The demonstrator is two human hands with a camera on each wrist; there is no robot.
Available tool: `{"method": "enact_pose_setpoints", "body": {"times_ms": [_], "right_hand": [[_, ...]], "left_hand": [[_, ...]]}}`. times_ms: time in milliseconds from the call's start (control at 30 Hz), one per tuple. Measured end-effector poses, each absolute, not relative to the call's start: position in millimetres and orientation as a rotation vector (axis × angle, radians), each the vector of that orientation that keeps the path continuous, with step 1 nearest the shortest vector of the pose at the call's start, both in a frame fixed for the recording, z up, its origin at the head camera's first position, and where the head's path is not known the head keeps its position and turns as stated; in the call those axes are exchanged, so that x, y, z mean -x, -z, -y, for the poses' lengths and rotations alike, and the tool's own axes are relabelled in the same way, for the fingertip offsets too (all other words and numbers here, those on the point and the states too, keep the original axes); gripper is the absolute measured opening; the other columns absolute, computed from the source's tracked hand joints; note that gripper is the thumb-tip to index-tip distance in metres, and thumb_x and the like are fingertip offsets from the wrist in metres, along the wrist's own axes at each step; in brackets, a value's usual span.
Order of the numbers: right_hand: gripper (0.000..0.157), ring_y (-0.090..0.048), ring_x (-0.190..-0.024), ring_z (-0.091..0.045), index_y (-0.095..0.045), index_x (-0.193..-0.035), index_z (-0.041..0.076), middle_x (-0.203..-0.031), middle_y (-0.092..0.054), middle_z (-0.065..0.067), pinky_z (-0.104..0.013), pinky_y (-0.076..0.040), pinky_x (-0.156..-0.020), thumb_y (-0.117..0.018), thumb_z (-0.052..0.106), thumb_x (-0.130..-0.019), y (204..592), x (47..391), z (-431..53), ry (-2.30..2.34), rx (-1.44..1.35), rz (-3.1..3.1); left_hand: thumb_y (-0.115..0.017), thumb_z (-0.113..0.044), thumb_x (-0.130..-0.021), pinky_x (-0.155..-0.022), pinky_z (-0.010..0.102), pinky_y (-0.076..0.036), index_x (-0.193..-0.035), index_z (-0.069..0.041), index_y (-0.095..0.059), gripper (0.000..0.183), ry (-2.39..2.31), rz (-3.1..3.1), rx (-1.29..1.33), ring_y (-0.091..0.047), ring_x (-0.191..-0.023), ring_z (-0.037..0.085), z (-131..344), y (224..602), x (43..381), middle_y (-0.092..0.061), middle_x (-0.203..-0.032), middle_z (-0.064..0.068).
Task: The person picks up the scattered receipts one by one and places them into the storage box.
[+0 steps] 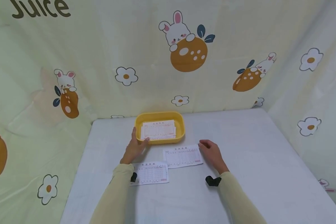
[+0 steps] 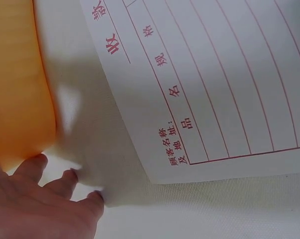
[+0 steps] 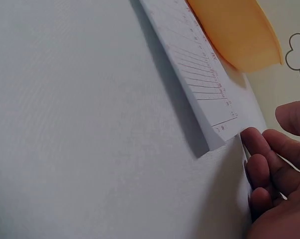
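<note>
A yellow tray (image 1: 180,118) stands at the table's back edge with several receipt pads (image 1: 159,128) inside. My left hand (image 1: 134,149) holds its front left corner, thumb over the front rim and fingers along the left side. In the left wrist view the fingers (image 2: 61,185) spread low beside the tray wall (image 2: 20,84). Right of the middle lies a white receipt pad (image 1: 183,156) with red printed lines. My right hand (image 1: 212,153) is at its right end; in the right wrist view the fingertips are right by the pad's corner and the thumb (image 3: 293,118) stands apart.
Another receipt pad (image 1: 152,172) lies nearer me, partly covered by my left sleeve (image 1: 120,186), close to the first pad's left corner. The white tabletop (image 1: 254,149) stretches away to the right. A patterned curtain (image 1: 145,46) hangs behind the table and along both sides.
</note>
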State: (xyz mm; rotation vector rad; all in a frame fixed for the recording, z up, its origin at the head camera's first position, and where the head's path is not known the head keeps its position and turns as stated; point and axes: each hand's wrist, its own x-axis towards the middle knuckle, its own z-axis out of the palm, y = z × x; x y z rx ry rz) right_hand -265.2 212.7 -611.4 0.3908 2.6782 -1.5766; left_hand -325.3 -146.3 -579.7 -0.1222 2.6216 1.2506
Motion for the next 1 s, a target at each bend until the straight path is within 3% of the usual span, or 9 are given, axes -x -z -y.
{"method": "enact_pose_setpoints", "body": {"times_ms": [233, 400, 467, 667, 1000], "right_hand": [[0.038, -0.06, -0.117, -0.032, -0.068, -0.137, 0.001, -0.12, -0.072, -0.015, -0.052, -0.045, -0.108, -0.063, 0.026, -0.108, 611, 269, -205, 1.569, -0.362, -2.658], [0.031, -0.056, -0.117, -0.034, -0.076, -0.123, 0.005, -0.109, -0.076, -0.008, -0.059, -0.026, -0.111, -0.069, 0.028, -0.105, 611, 269, -200, 1.397, -0.258, -2.73], [0.024, -0.054, -0.116, -0.035, -0.079, -0.116, 0.007, -0.106, -0.076, -0.006, -0.06, -0.022, -0.108, -0.071, 0.027, -0.103, 611, 269, -200, 1.335, -0.206, -2.747], [0.01, -0.047, -0.109, -0.036, -0.077, -0.101, 0.009, -0.094, -0.067, -0.005, -0.059, -0.024, -0.099, -0.073, 0.019, -0.1, 612, 267, -202, 1.217, -0.035, -2.803], [0.006, -0.048, -0.111, -0.037, -0.071, -0.103, 0.008, -0.1, -0.066, -0.008, -0.059, -0.025, -0.102, -0.068, 0.013, -0.105, 617, 265, -209, 1.292, -0.029, -2.784]], "left_hand": [[-0.062, -0.058, -0.104, -0.125, 0.066, -0.02, -0.173, -0.025, 0.009, 0.104, -1.252, -2.609, 0.134, -0.021, -0.158, 0.05, 146, 577, 324, -0.016, -0.177, 0.02], [-0.062, -0.058, -0.104, -0.125, 0.066, -0.02, -0.173, -0.024, 0.009, 0.105, -1.266, -2.609, 0.104, -0.022, -0.158, 0.05, 146, 576, 323, -0.017, -0.176, 0.022], [-0.062, -0.058, -0.104, -0.125, 0.066, -0.02, -0.173, -0.024, 0.009, 0.104, -1.267, -2.614, 0.093, -0.023, -0.157, 0.051, 148, 576, 324, -0.017, -0.176, 0.023], [-0.062, -0.057, -0.104, -0.125, 0.066, -0.021, -0.173, -0.022, 0.008, 0.103, -1.279, -2.63, 0.07, -0.024, -0.156, 0.051, 150, 578, 325, -0.02, -0.175, 0.024], [-0.063, -0.058, -0.103, -0.125, 0.067, -0.02, -0.172, -0.026, 0.01, 0.106, -1.276, -2.608, 0.106, -0.022, -0.158, 0.049, 148, 582, 328, -0.017, -0.177, 0.02]]}}
